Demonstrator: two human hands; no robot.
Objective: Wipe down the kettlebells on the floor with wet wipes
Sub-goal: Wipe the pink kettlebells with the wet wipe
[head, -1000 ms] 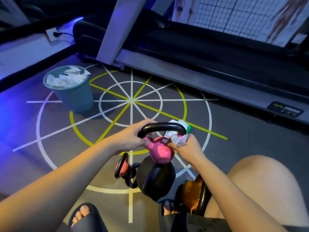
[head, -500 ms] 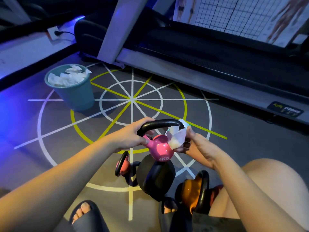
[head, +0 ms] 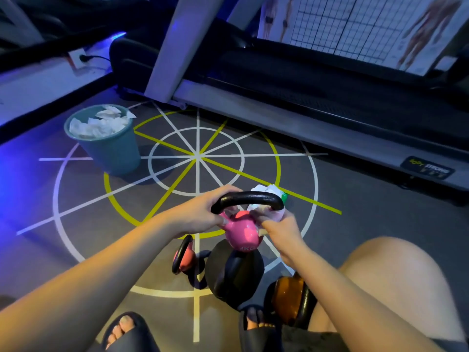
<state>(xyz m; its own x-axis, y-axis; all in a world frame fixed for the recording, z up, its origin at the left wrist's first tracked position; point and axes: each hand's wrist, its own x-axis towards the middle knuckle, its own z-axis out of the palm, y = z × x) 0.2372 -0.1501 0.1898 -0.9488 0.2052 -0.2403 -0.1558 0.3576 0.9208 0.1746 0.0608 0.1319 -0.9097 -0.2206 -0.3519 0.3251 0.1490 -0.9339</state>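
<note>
Wet-wipe pack (head: 274, 191) mostly hidden behind the handle of the pink kettlebell (head: 242, 232); orange kettlebell (head: 289, 299) partly covered by the right forearm (head: 342, 288).

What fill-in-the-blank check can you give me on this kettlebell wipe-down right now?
The left hand grips the pink kettlebell by its black ____. The right hand holds a white ____ against it. Its label reads ____. The teal bin stands on the person's ____ side.
Missing: handle; wet wipe; 4KG; left.

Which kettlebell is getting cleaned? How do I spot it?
Find the big floor circle; kettlebells cluster at its near edge. It's the pink kettlebell, held up by the left hand; the black one, orange one and small red one sit below it.
</note>
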